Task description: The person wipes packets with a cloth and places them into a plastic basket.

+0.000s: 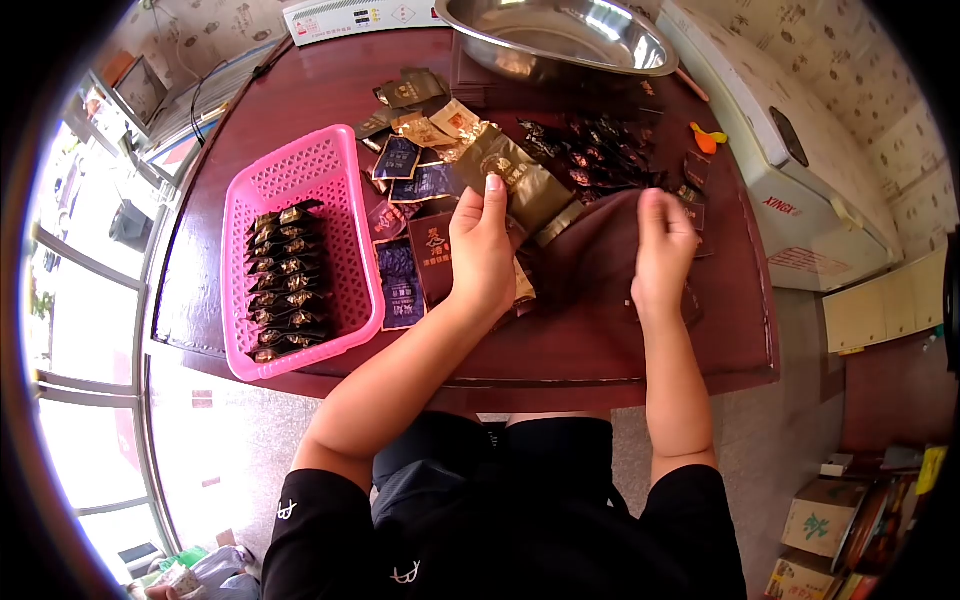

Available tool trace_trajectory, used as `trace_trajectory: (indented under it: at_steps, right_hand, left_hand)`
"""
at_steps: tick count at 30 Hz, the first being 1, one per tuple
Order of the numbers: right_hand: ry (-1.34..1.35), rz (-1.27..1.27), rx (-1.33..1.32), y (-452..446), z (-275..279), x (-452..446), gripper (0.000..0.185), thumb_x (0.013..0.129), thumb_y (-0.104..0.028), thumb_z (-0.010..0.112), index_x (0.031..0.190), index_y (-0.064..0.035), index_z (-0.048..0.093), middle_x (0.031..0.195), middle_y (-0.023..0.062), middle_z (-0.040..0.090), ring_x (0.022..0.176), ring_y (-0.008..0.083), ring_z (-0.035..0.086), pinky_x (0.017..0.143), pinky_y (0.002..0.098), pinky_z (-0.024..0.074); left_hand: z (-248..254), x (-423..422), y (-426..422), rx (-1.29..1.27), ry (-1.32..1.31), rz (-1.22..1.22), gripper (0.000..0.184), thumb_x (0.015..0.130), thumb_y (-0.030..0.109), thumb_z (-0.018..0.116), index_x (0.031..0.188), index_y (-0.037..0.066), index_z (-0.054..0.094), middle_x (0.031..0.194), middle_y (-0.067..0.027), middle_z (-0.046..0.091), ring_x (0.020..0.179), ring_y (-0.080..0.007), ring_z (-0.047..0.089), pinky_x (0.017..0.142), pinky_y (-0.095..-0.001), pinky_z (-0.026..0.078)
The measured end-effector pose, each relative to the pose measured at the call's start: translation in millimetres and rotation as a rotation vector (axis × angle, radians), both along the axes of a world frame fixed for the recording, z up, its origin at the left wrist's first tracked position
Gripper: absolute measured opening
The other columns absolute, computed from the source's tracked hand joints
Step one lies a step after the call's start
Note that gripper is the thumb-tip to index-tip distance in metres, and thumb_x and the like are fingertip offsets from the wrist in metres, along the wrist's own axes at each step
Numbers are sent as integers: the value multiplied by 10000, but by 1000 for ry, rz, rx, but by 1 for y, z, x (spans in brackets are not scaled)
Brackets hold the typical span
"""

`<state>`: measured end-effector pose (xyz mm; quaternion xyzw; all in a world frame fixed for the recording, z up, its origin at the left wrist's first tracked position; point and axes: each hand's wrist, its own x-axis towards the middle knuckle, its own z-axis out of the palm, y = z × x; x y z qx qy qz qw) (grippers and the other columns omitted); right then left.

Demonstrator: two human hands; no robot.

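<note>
My left hand (483, 250) is closed, thumb up, on an olive-gold foil packet (520, 180). My right hand (663, 250) is pinched closed at the top edge of a dark brown, bag-like sheet (595, 250), which spans the space between my hands; its exact kind is unclear. Under and around my left hand lie loose foil packets, among them a purple one (402, 285), a navy one (398, 158), a maroon one (433, 255) and a tan one (455, 118). A heap of shiny dark packets (605, 150) lies beyond the sheet.
A pink perforated basket (365, 240) on the left holds a row of black-and-gold packets (290, 285). At the back are a steel basin (560, 55) and a white appliance (360, 18). An orange-and-yellow item (706, 138) lies near the white chest (800, 190) at right.
</note>
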<state>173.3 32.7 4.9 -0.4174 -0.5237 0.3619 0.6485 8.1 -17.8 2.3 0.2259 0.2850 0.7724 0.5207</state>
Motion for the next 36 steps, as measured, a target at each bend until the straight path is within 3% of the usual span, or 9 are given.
trace_trajectory:
  at_steps: [4,8,12,20,22,24,27,34,36]
  right_hand:
    - [212,-38,170,-4,9,2,243,959,-196,624,1094,5,607,1041,28,632,946,97,562,871,245,455]
    - [-735,315,576,-27,10,-23,482,757,21,710,1228,-11,612,1220,155,632,1115,326,584,950,381,476]
    - [-820,154,613,-14,0,-23,499,771,89,630,1256,-23,606,1230,167,626,1134,349,572,937,397,485]
    - [180,240,-44,3,-2,0,271,997,-117,497,1198,34,597,1119,39,650,1038,97,580,933,248,444]
    - [86,165,34,-8,4,1,254,965,-84,521,1178,23,607,1117,73,660,1049,145,602,933,299,455]
    - [-501,129,621,-17,6,-3,294,902,-46,572,1189,0,612,1115,115,669,1083,256,614,958,379,454]
    - [-1079,234,717,-34,14,-33,416,860,-82,627,1270,-36,579,1325,135,564,1227,363,515,1010,448,434]
    - [-662,127,425,-13,-6,-26,362,966,-132,534,1299,8,538,1346,197,521,1241,374,500,1004,404,431]
    - [-379,213,164,-16,-1,-24,305,1022,-184,462,1215,27,569,1141,157,654,1048,238,631,913,334,474]
  left_hand:
    - [2,6,-4,-32,46,-120,243,1033,231,464,1140,47,581,1128,-66,645,1036,-172,627,910,-375,518]
    - [-15,5,-6,-79,94,-232,193,1029,231,480,1069,77,588,1028,-26,634,954,-109,594,855,-309,493]
    - [-17,4,-3,-59,148,-245,205,1031,256,478,1057,94,599,975,14,610,889,-66,550,811,-276,467]
    - [3,3,-5,-90,9,-254,333,1036,282,438,1286,80,524,1279,-60,592,1138,-183,582,957,-409,477]
    - [5,-1,-2,-97,3,-219,336,1035,274,439,1310,88,492,1262,-60,595,1116,-189,589,952,-430,488]
    - [5,-2,-2,-142,11,-196,330,1034,269,440,1308,92,492,1263,-62,593,1127,-190,582,952,-422,487]
    - [2,2,-3,-41,-95,-207,315,1038,282,427,1273,89,508,1203,-54,605,1064,-183,599,885,-373,519]
    - [-7,11,-10,-21,42,-292,360,1047,326,387,1309,93,470,1240,-76,587,1101,-189,602,864,-367,537]
    - [-8,14,-12,-21,53,-285,383,1051,318,377,1334,72,454,1257,-83,584,1105,-190,602,866,-370,536]
